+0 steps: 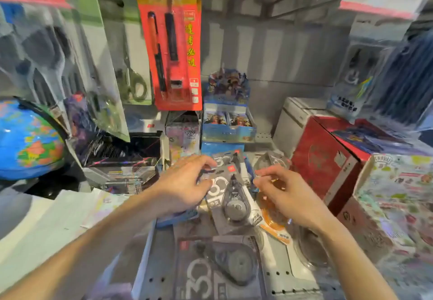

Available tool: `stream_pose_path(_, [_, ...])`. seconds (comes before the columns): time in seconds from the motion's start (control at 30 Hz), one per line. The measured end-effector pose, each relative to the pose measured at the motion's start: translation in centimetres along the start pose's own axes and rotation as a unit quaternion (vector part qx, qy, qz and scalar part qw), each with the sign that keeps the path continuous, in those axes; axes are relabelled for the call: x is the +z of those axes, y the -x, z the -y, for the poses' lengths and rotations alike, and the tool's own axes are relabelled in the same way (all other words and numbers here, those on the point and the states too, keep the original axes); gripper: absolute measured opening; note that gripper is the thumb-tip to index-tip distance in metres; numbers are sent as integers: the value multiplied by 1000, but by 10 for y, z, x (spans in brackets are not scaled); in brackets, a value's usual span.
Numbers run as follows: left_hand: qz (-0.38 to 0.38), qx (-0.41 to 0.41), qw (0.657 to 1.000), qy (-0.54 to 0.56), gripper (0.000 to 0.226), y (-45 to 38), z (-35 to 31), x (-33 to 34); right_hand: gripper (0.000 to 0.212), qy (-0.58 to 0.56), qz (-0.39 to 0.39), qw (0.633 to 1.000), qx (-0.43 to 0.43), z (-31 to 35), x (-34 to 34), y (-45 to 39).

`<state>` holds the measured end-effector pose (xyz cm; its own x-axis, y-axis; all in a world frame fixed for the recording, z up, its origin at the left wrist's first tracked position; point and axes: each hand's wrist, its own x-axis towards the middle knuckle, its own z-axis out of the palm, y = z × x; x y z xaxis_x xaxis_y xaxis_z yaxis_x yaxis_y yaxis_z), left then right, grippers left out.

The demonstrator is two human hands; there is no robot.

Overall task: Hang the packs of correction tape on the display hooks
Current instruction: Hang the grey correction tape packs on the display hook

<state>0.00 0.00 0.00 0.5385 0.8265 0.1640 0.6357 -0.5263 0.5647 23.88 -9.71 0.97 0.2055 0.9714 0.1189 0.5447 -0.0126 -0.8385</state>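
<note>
Several grey packs of correction tape marked "30" lie in a heap on the shelf in front of me. My left hand (185,182) pinches the upper left corner of one grey pack (230,196), whose dark dispenser shows through its blister. My right hand (283,191) grips an orange pack (273,215) just to the right of it. Another grey pack (218,267) lies flat nearer to me, and one more (228,159) sticks out behind the hands. I see no bare display hook; the frame is blurred.
A red pen pack (171,41) and a scissors pack (131,65) hang on the back panel above. A globe (28,140) stands at the left, card boxes (227,121) behind the heap, red boxes (328,159) and a colourful box (398,206) at the right.
</note>
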Motion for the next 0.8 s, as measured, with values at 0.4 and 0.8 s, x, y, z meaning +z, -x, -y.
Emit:
stream_pose_path(0.4, [-9,-23,1000,-13,27,-18,-1,5,53,39,124,990,49,-3,18,-12])
stream_pose_path(0.8, [-46,-64,886,456,35,-11,-38,-14,42,-300,25,954,19,16,-11,-14])
